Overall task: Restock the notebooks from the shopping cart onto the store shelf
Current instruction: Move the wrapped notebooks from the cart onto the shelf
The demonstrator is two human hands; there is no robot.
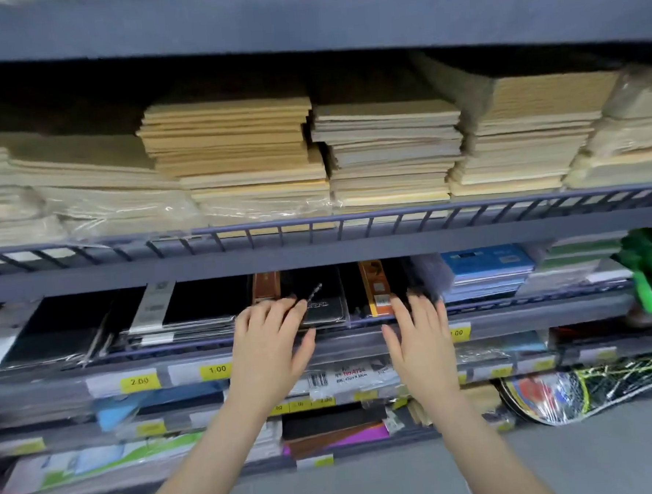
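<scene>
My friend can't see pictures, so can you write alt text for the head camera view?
Two bare hands reach to a store shelf: the left hand rests its fingers on a black notebook, the right hand beside an orange-spined notebook. Tan paper stacks fill the shelf above; yellow price tags line the shelf edge below.

This is a shop, in its stationery aisle. Dark grey metal shelving runs in tiers, each tier fronted by a low wire rail. Yellow price tags reading 2.00 and 1.00 sit in strips along the shelf edges. Tall stacks of tan paper-covered exercise books, some in clear plastic wrap, fill one tier. Below lie black-covered notebooks in clear sleeves and a pile of blue-covered pads. A white barcode label shows on a packaged item lower down. The floor is plain grey tile.
</scene>
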